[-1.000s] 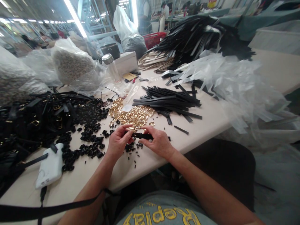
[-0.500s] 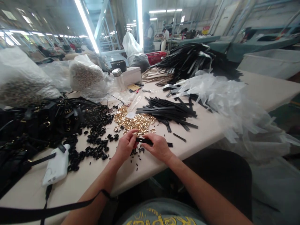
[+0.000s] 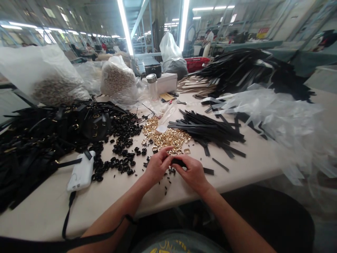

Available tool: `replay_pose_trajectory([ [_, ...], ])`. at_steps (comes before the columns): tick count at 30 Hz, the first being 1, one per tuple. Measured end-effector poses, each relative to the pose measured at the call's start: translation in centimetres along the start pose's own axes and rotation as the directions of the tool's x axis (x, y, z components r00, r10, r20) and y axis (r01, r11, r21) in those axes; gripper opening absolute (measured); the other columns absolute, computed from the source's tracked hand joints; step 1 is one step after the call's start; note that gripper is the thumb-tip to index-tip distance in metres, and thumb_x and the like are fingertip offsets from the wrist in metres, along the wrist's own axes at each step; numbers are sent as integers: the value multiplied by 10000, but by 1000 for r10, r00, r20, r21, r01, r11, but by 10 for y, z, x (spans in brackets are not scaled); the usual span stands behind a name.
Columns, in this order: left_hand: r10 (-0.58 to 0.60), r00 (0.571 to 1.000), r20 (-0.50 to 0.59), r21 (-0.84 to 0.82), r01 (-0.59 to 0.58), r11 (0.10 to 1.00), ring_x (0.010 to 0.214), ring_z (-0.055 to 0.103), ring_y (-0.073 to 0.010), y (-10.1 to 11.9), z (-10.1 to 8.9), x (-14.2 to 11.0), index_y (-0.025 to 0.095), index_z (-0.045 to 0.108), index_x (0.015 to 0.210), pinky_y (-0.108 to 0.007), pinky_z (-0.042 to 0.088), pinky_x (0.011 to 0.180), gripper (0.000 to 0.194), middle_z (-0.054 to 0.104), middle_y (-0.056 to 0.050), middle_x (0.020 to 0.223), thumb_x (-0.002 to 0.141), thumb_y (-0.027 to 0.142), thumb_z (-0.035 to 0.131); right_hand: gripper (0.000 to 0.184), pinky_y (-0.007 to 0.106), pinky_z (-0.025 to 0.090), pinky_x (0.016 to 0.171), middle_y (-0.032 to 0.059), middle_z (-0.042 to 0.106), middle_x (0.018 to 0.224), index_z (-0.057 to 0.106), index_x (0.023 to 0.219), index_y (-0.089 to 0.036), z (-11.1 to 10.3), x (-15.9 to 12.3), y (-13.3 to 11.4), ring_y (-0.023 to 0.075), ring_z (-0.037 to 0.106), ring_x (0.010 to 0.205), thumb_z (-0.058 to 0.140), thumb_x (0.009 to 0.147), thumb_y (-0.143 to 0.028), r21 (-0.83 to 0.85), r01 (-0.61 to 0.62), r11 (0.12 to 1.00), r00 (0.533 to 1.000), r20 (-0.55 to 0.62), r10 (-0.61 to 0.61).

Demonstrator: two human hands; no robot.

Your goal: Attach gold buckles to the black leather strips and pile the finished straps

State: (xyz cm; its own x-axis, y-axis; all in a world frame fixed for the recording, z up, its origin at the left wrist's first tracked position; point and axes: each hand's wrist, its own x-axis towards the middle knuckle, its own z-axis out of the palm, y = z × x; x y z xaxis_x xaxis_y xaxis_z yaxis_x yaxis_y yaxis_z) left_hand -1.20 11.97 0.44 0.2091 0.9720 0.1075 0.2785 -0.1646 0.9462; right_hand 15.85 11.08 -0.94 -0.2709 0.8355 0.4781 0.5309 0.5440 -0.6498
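Note:
My right hand [image 3: 193, 172] is closed round a black strap [image 3: 209, 171], whose tail sticks out to the right. My left hand [image 3: 157, 166] pinches at the strap's other end, fingertips meeting those of the right; whether a small part is also between them is hidden. Just beyond the fingers spreads a heap of gold buckles [image 3: 168, 137]. Small black pieces [image 3: 169, 182] lie scattered under the hands. Left of them is a pile of black ring-like loops [image 3: 122, 135]. A stack of black straps [image 3: 207, 128] lies to the right.
Finished-looking buckled straps [image 3: 65, 126] heap up at the left, beside a white power bank [image 3: 82, 172] with a cable. Glasses [image 3: 147, 116], a glass bottle [image 3: 152, 86] and filled plastic bags [image 3: 118, 77] stand farther back. Clear plastic strips [image 3: 286, 109] hang over the right edge.
The view has swung left, so everything sits farther right. The strap's slotted end, seen between the hands before, is now covered by fingers drawn closer together.

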Motion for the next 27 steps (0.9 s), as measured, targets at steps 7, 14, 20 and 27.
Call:
replay_pose_trajectory([
  [7,-44,999,14,-136,45,990,559,519,-104,1,1,0,197,549,1251,-213,454,547,395,544,44,669,873,311,548,145,285,475,763,28,711,914,659,1000,-227,1,2,3,179,655,837,665,865,-281,80,11,997,999,-34,-9],
  [14,-28,1000,13,-31,29,999,622,589,-130,1,-10,1,181,599,1198,-229,463,578,382,623,13,686,856,350,579,103,257,410,660,0,649,735,644,805,-218,1,0,4,154,596,697,659,868,-299,22,-33,999,999,-8,33],
  [20,-10,980,-198,461,102,882,691,645,-174,-2,-66,18,198,686,982,-284,476,665,280,713,-33,811,829,408,581,101,236,378,641,-12,637,721,629,778,-216,1,1,7,140,580,678,679,843,-276,20,-84,996,996,-16,84],
  [27,-36,986,-163,873,161,461,835,654,-229,-10,-86,44,207,696,958,-312,469,768,238,702,-74,915,835,355,556,88,232,381,667,-16,657,749,644,783,-218,1,3,9,136,590,705,683,840,-272,46,-99,994,995,3,99],
])
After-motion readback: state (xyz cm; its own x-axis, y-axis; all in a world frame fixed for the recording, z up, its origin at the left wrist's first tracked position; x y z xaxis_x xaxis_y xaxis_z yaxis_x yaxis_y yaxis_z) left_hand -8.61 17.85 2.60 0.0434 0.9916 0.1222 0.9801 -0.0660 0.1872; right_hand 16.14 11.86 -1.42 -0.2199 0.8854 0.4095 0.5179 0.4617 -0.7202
